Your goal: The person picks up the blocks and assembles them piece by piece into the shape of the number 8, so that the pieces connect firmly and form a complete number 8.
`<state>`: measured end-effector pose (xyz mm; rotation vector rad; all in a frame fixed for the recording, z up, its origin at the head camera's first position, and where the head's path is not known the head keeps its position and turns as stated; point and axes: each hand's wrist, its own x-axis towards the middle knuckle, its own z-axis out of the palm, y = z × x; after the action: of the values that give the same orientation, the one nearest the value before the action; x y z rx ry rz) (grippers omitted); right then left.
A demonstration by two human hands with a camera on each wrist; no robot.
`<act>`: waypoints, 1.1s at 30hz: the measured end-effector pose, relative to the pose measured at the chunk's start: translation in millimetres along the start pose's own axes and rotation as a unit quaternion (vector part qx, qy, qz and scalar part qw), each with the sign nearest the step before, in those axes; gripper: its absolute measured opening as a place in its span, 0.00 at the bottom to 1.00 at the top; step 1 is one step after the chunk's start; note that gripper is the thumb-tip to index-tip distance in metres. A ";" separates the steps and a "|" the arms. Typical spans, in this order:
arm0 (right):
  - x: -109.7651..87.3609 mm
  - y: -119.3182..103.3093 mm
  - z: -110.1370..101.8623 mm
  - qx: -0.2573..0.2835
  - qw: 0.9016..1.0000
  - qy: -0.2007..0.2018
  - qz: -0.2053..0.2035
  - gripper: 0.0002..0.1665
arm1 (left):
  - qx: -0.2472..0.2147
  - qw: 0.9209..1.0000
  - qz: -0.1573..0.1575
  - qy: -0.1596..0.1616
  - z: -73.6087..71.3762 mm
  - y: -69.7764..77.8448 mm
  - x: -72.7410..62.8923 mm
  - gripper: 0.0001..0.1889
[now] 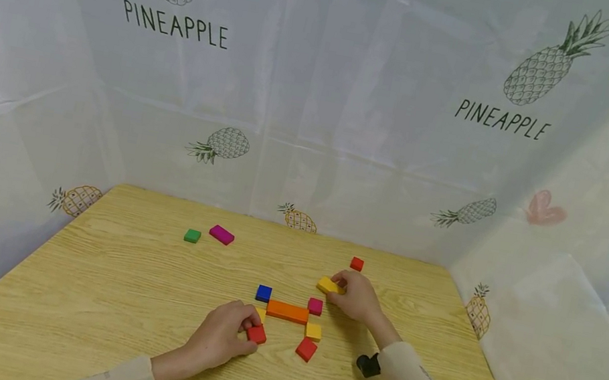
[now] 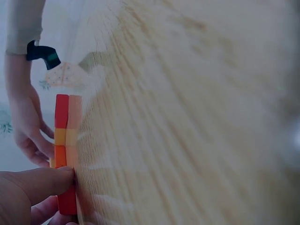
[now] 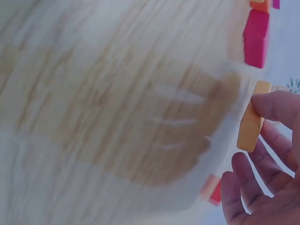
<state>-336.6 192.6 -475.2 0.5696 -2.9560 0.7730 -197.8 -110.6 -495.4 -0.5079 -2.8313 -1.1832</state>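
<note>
My left hand [image 1: 219,336] pinches a red block [image 1: 257,334] at the near left corner of a flat block layout; its thumb lies along the block in the left wrist view. A yellow block [image 1: 256,313] is partly hidden behind those fingers. In the middle lies a long orange block [image 1: 288,312], with a blue block [image 1: 264,293] and a pink block [image 1: 315,306] at its far corners. Another yellow block [image 1: 313,332] and a red block [image 1: 306,349] extend from its near right corner. Beyond the pink block, my right hand [image 1: 358,299] holds an oblong yellow block [image 3: 251,129] between thumb and fingers.
Farther back on the wooden table [image 1: 114,265] lie a green block [image 1: 192,236] and a purple oblong block [image 1: 222,234]. A small red block [image 1: 357,264] sits just past the right hand. Pineapple-print sheeting [image 1: 341,122] encloses the back and sides.
</note>
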 end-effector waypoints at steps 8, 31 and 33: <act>-9.7 -15.5 -7.6 -0.002 1.000 0.005 -0.023 0.15 | 0.001 1.000 0.000 0.000 -0.5 0.6 0.5 0.15; -66.7 -69.9 -6.3 0.038 0.984 -0.040 -0.168 0.15 | 0.007 1.000 -0.003 -0.001 1.0 0.0 1.0 0.16; -69.2 -73.1 -4.1 0.043 0.983 -0.045 -0.175 0.15 | 0.008 1.000 -0.003 0.000 0.9 0.2 0.9 0.16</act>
<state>-246.2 158.9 -446.0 1.1208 -2.7872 0.8542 -198.5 -109.6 -495.8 -0.4999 -2.8424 -1.1612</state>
